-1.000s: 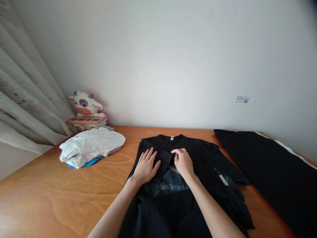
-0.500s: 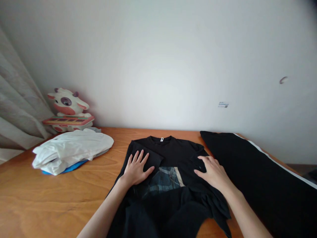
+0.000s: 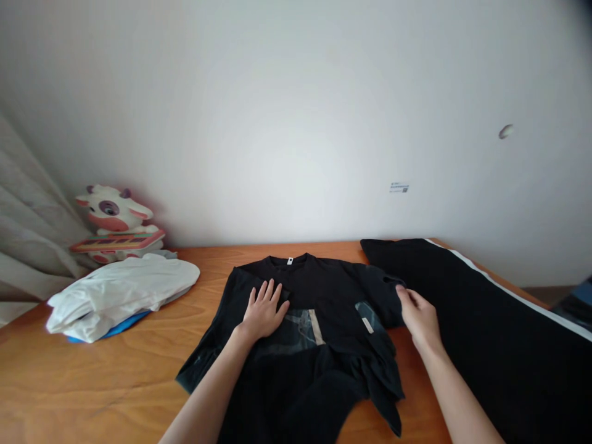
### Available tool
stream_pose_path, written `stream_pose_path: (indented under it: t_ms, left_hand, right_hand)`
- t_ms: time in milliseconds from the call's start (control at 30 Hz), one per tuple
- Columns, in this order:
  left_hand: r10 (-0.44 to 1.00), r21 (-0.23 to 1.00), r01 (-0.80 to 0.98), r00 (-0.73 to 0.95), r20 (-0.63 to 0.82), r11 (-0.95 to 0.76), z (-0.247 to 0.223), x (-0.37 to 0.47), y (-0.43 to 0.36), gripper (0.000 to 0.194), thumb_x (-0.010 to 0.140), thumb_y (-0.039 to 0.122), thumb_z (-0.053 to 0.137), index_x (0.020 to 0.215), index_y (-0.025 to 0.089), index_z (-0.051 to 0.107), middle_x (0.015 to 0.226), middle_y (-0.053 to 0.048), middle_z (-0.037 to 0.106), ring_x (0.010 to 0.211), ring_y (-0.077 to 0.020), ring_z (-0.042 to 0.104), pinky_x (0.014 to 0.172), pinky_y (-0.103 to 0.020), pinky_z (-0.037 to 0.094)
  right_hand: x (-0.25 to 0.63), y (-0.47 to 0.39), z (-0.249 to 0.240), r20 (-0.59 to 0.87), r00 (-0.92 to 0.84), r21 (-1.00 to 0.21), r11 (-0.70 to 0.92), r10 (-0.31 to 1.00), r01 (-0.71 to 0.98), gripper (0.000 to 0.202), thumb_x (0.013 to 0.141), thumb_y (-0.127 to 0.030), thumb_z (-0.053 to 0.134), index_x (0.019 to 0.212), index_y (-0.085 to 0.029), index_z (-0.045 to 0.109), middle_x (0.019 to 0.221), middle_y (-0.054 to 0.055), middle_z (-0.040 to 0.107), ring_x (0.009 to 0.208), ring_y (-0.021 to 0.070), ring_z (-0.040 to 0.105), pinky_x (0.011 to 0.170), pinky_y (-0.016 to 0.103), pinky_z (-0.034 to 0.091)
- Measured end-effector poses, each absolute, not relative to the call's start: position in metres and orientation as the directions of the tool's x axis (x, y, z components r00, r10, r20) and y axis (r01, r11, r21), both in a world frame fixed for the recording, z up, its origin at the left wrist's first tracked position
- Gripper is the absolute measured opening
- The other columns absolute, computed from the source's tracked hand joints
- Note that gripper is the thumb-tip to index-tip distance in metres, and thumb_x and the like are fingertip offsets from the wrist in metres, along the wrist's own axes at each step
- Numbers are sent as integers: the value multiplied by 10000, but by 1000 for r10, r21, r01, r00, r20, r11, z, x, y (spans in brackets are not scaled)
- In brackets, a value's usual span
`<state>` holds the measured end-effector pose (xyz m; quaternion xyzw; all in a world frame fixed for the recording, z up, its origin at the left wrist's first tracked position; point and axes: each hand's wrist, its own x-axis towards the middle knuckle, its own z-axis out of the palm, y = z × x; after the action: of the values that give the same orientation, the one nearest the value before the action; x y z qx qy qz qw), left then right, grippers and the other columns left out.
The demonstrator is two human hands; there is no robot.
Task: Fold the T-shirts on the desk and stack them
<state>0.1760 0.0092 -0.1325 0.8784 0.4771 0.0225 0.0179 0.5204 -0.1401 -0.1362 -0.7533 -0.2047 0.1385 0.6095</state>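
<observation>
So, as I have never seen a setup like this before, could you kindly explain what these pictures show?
Of course. There is no machine here: the two bare hands belong to a person wearing a camera on their head. Every picture comes from that camera, looking forward and down.

On the wooden surface lies a black shirt. To its left are a white garment, with something blue under it, and a cow toy by the wall. To its right is black fabric with a white stripe.

The left hand rests on the shirt, fingers spread, gripping nothing. The right hand pinches the end of a sleeve between thumb and fingers.
</observation>
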Motion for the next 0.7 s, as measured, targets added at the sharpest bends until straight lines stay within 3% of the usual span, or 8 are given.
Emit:
stream_pose_path:
  t_ms: [100,233,333,400,433,533,633,700]
  left_hand:
    - [824,75,821,560,84,-566,-143,173,11,686,1023,578,308,1579,181,367,1661,-151,269,1548,-338,221,1229,-589,203]
    - [811,162,795,561,169,-584,-145,168,13,680,1008,584,366,1547,171,416,1632,-165,348,1527,-341,286,1224,-601,216]
    - [756,241,719,590,282,-651,-142,165,13,620,1010,521,404,1523,174,435,1598,-150,427,1479,-298,395,1213,-528,301]
    - [716,263,668,620,321,-696,-140,164,12,599,1010,487,421,1508,156,445,1567,-148,473,1442,-273,447,1199,-471,346]
    - [705,268,653,632,323,-708,-140,164,12,596,1008,482,429,1500,148,453,1552,-150,492,1431,-271,459,1195,-460,355]
    - [701,273,646,643,307,-713,-140,164,11,582,996,470,458,1482,151,475,1526,-147,522,1422,-286,469,1191,-470,361]
    - [698,274,643,642,316,-715,-140,165,10,567,975,428,498,1477,163,483,1495,-144,551,1398,-297,488,1177,-489,378]
    - [684,270,629,649,335,-729,-137,166,9,548,964,385,517,1470,175,496,1466,-138,574,1371,-296,509,1163,-490,395]
  right_hand:
    - [532,-130,-132,-98,910,-995,-57,403,-82,371,841,-522,568,939,-179,671,805,91,732,899,280,720,775,420,598]
    - [526,-103,-114,-112,908,-993,-3,405,-121,392,945,-470,417,1073,-181,649,876,88,741,923,249,732,740,392,620]
    - [492,-91,-92,-40,865,-996,46,501,-73,422,929,-533,493,1094,-194,683,951,70,760,990,234,725,842,361,607]
    - [460,-97,-80,75,721,-997,54,688,53,417,857,-535,638,1094,-201,715,1031,73,766,1049,244,712,934,365,575]
    - [445,-105,-76,162,524,-977,60,836,206,430,847,-512,669,1151,-210,709,1131,85,751,1118,249,688,995,381,543]
    - [416,-137,-79,251,80,-746,140,965,651,469,857,-438,682,1295,-272,652,1388,83,630,1302,259,576,1129,438,434]
    - [417,-163,-98,267,56,-504,90,962,859,424,881,-325,615,1302,-279,643,1396,85,604,1309,266,562,1136,462,424]
    - [426,-172,-109,291,78,-414,52,954,909,423,875,-225,553,1286,-265,644,1354,94,616,1265,261,587,1103,454,453]
